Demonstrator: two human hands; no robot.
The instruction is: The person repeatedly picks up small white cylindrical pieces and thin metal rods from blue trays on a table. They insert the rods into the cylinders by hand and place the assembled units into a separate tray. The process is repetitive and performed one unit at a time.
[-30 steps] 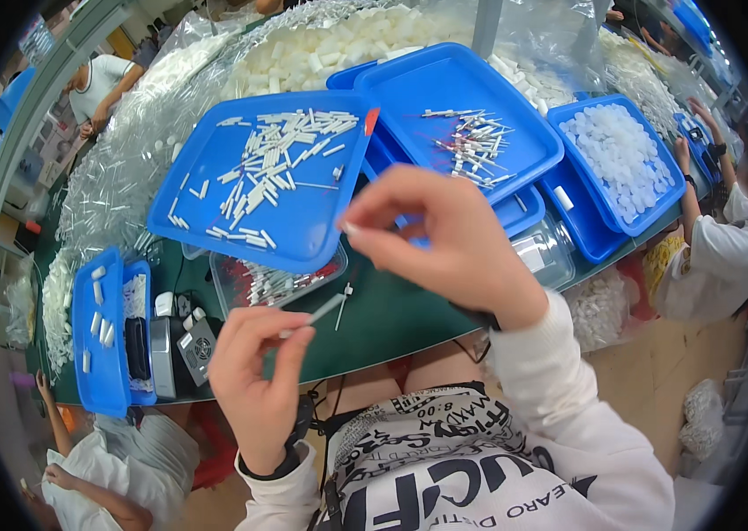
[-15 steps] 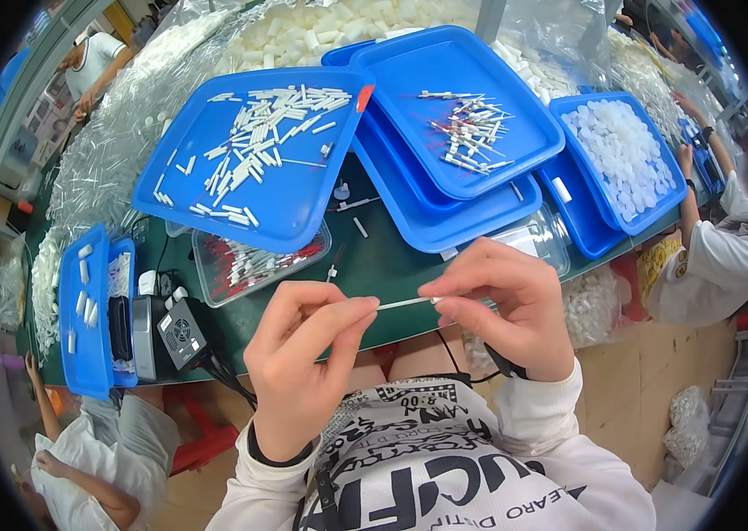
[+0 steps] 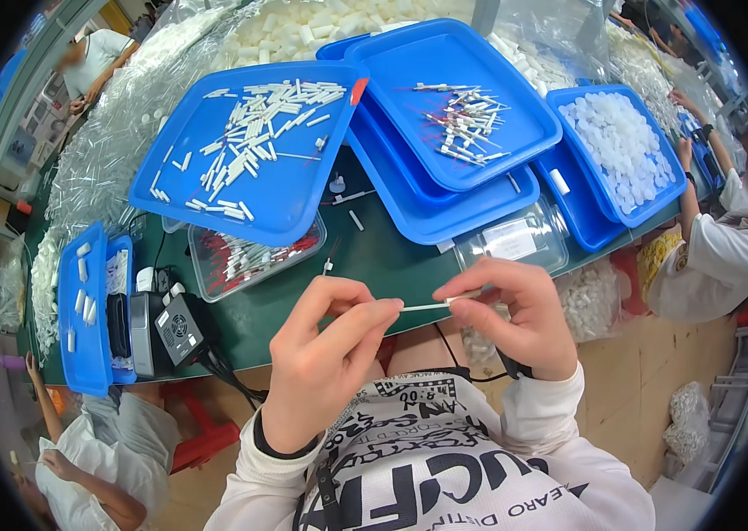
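Note:
Close to my body, above my lap, a thin white stick (image 3: 424, 307) spans the gap between my two hands. My left hand (image 3: 325, 350) pinches one end between thumb and fingertips. At the other end my right hand (image 3: 520, 319) closes thumb and forefinger around the stick, where a small white piece shows at the fingertips. Beyond my hands, a blue tray (image 3: 290, 212) holds many short white tubes. A second blue tray (image 3: 498, 80) to its right carries a pile of thin sticks with white pieces and red tips.
Under the left tray sits a clear plastic box (image 3: 214, 288) of red-and-white sticks. A clear lidded box (image 3: 515, 241) lies right of centre. Far right, another blue tray (image 3: 670, 190) holds white discs. A black device (image 3: 181, 332) with cables stands left. Co-workers sit at both sides.
Both hands have come closer together, with the left moving right. Less of the stick shows between them. The right fingertips have shifted slightly to the right.

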